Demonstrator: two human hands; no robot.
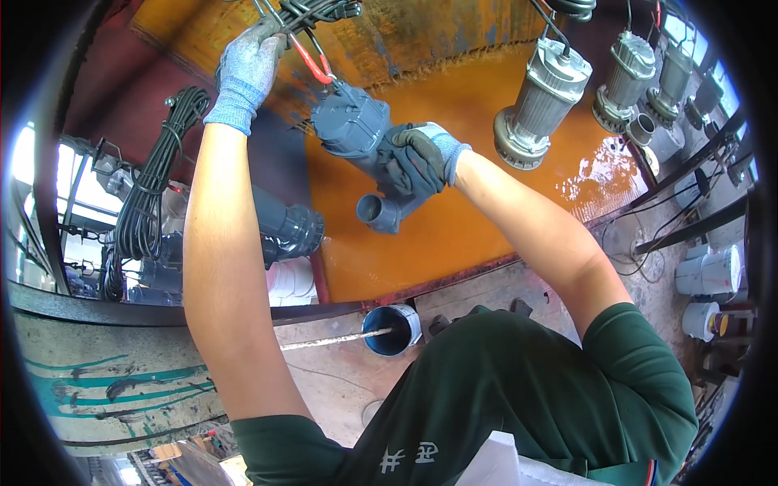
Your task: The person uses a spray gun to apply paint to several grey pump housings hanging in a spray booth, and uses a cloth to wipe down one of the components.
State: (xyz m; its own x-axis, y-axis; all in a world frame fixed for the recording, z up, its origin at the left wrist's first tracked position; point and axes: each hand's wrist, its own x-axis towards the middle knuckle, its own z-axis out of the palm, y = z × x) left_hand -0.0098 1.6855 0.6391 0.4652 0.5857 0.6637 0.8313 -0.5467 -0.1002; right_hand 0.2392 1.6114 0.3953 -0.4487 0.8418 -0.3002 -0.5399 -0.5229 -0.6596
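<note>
A blue-grey painted submersible pump (350, 121) hangs in front of me from a hook with red grips (312, 63). Its round outlet (373, 210) points down toward me. My left hand (251, 66), in a light blue glove with a grey palm, is closed at the coiled black cable (312, 12) above the pump; its fingertips are partly hidden. My right hand (428, 152), gloved likewise, presses a dark blue-grey cloth (400, 172) against the side of the pump body. The cloth covers part of the pump.
Unpainted metal pumps (545, 97) hang in a row at the right. Dark painted pumps (288, 227) and a cable coil (146, 211) hang at the left. Behind is an orange-stained basin (462, 243). A blue-lined bucket (391, 330) with a stick stands below; white buckets (709, 270) stand right.
</note>
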